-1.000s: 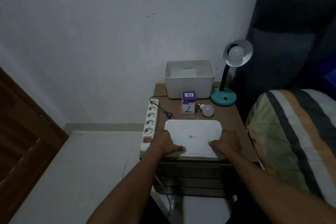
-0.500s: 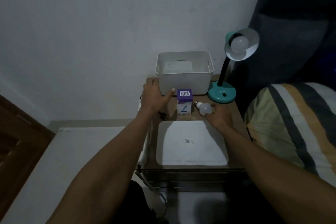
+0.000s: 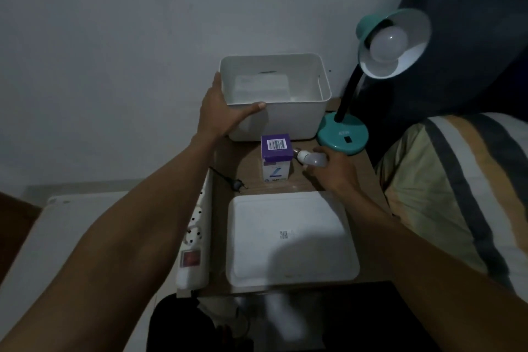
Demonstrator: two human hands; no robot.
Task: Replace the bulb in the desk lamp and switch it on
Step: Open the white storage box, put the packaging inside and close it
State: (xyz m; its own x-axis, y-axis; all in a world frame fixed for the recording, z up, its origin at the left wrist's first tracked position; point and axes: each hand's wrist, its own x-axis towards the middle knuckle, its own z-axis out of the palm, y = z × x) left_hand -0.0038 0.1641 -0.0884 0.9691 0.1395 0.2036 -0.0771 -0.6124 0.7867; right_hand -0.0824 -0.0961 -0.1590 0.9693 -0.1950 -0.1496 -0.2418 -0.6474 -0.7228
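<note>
The left hand [image 3: 220,111] grips the near left corner of the white bin [image 3: 285,120], its thumb hooked over the front rim and its fingers [image 3: 216,81] spread along the outer left wall. The right hand [image 3: 333,171] has its fingers curled round the loose bulb [image 3: 313,159], which lies on the wooden surface [image 3: 251,164] with its screw base pointing left, just beside the purple-topped bulb box [image 3: 276,158]. The teal desk lamp [image 3: 343,134] stands at the back right corner, its shade tilted toward the camera with a white bulb [image 3: 388,41] seated in it and not lit. The bin's white lid [image 3: 291,237] lies flat at the near edge, and a white power strip [image 3: 194,234] runs along the left side with the lamp's plug [image 3: 238,184] lying loose beside it. Half a second ago the left hand was only reaching the bin's corner with its thumb on the front wall, and the right hand lay over the bulb without closing; now both have taken hold. A second ago both hands were on the lid at the near edge.
</note>
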